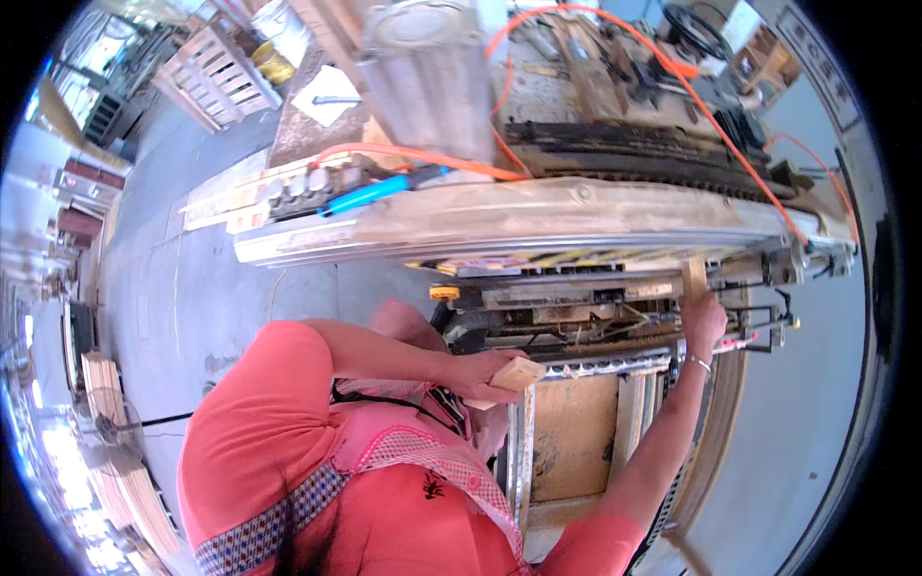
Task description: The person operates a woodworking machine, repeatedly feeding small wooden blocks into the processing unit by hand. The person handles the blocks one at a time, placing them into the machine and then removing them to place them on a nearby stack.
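My left hand (480, 372) is closed round a short pale wooden block (517, 374), held in front of my apron at the near side of a long machine. Reaching forward on the right, my right hand (704, 322) grips a narrow wooden piece (694, 276). That piece points away from me, its far end at the lower edge of the machine's beam (576, 216). Below the beam lies the machine bed (567, 317), with metal rails, rods and bits of wood. What the far end of the right-hand piece touches I cannot tell.
A bright orange hose (423, 156) loops over the beam, beside a blue-handled tool (365, 195). Behind stand a large grey metal housing (423, 77) and a bench littered with tools (595, 77). A slatted wooden crate (216, 77) is at the far left; a wall (797, 403) bounds the right.
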`<move>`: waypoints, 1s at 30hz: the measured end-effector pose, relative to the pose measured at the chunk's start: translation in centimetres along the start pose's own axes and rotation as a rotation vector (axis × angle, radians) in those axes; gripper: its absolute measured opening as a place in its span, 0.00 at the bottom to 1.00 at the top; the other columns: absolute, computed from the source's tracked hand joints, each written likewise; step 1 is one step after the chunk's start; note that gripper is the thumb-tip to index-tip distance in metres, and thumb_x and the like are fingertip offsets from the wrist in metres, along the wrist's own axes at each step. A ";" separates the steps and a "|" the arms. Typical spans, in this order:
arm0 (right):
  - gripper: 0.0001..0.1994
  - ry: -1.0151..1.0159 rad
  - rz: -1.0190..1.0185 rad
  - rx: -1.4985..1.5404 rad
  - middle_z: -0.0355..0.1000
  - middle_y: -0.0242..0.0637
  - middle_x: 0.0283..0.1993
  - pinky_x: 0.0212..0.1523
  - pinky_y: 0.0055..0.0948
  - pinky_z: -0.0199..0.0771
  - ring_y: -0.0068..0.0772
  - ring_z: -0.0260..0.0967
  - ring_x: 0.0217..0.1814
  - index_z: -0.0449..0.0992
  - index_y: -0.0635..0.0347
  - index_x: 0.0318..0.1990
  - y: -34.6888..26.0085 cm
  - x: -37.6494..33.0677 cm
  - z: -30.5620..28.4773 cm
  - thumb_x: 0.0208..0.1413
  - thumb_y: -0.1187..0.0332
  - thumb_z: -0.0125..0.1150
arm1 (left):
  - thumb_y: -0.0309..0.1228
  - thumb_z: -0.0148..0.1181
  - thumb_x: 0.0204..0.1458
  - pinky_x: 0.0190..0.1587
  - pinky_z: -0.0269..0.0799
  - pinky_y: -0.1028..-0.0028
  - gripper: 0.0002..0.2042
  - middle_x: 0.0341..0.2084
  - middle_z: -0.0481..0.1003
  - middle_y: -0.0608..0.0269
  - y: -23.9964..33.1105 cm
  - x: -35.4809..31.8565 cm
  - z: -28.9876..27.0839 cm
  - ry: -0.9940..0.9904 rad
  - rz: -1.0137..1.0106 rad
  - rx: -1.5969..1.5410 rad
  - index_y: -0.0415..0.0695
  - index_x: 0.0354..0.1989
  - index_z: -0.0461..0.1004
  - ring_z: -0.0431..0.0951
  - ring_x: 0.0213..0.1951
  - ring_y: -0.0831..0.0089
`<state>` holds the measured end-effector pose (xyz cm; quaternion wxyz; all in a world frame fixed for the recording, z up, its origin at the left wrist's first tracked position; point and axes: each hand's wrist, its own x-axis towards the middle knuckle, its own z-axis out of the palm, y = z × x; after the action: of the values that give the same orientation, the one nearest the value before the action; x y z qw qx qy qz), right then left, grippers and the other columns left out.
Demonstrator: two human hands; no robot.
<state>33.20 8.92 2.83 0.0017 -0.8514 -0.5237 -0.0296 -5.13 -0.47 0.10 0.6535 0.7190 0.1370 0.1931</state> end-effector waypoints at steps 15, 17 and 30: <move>0.26 0.263 0.035 -0.035 0.70 0.53 0.45 0.49 0.45 0.66 0.51 0.67 0.48 0.68 0.63 0.49 -2.6 -5.0 -1.8 0.47 0.54 0.61 | 0.34 0.53 0.54 0.44 0.68 0.74 0.13 0.34 0.72 0.68 4.2 -14.1 -6.3 0.882 -0.366 -0.508 0.43 0.45 0.69 0.71 0.39 0.77; 0.25 0.438 0.114 -0.016 0.68 0.51 0.49 0.51 0.42 0.65 0.49 0.66 0.51 0.69 0.64 0.49 -3.9 -7.3 -1.0 0.48 0.56 0.61 | 0.34 0.56 0.52 0.41 0.69 0.74 0.16 0.33 0.72 0.66 2.2 -18.8 -10.3 1.027 -0.509 -0.184 0.41 0.47 0.68 0.72 0.36 0.76; 0.18 0.142 0.305 0.567 0.73 0.38 0.31 0.36 0.26 0.69 0.26 0.70 0.34 0.69 0.69 0.48 -11.2 -27.9 -3.4 0.48 0.73 0.61 | 0.35 0.50 0.54 0.42 0.67 0.70 0.16 0.37 0.74 0.55 -6.5 -14.9 -39.2 1.456 -0.109 -0.187 0.36 0.46 0.68 0.73 0.38 0.71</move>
<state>10.47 -10.96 4.49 0.2798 -0.8814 -0.3762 0.0588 -35.92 28.27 -5.03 0.4645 0.3420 0.5547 0.5997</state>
